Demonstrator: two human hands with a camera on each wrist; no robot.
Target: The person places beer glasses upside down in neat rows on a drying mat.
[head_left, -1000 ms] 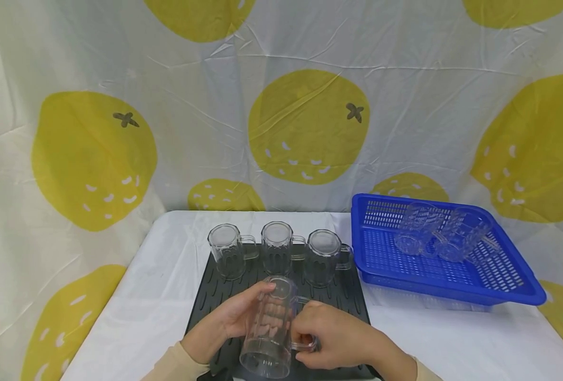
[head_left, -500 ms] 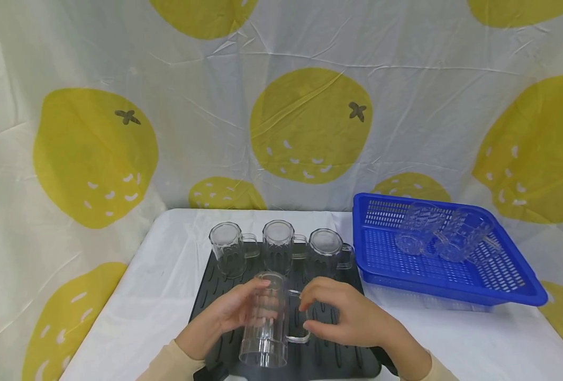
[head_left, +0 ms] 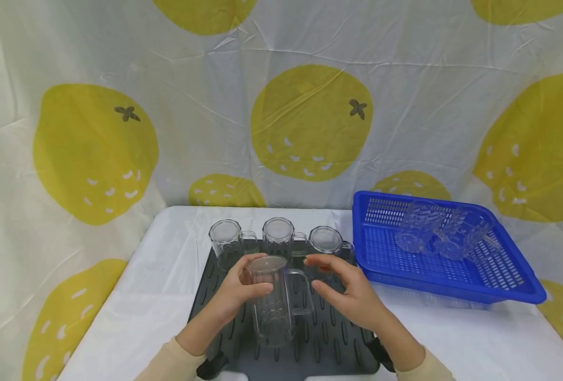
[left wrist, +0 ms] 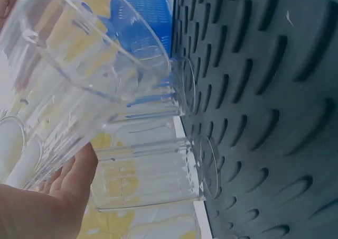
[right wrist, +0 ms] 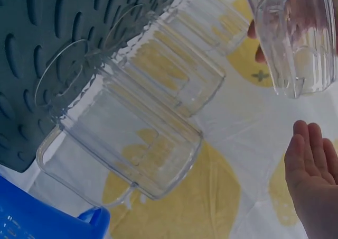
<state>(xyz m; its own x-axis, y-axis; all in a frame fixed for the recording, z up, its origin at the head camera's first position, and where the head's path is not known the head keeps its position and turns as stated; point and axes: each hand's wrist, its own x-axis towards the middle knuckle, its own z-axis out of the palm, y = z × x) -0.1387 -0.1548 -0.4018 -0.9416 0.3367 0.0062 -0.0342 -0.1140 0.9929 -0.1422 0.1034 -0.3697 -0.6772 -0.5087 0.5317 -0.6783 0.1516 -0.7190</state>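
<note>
A clear plastic mug (head_left: 274, 317) is held bottom-up over the dark ridged mat (head_left: 305, 354). My left hand (head_left: 236, 288) grips it near its base, thumb across the side. In the left wrist view the mug (left wrist: 68, 85) is tilted, its rim apart from the mat. My right hand (head_left: 350, 291) is beside the handle, fingers spread and relaxed, holding nothing. The right wrist view shows that hand (right wrist: 314, 170) apart from the held mug (right wrist: 298, 43). Three clear mugs stand upside down in a row at the mat's back: left (head_left: 225, 246), middle (head_left: 278, 238), right (head_left: 326, 241).
A blue perforated basket (head_left: 396, 286) stands to the right of the mat, with clear mugs (head_left: 460, 235) lying in it. A white cloth (head_left: 148, 286) covers the table. Behind hangs a white curtain (head_left: 200, 127) with yellow lemon prints.
My right hand has let go of the mug's handle and opened beside it. My left hand has raised the mug's base and turned the mug more upright, rim down.
</note>
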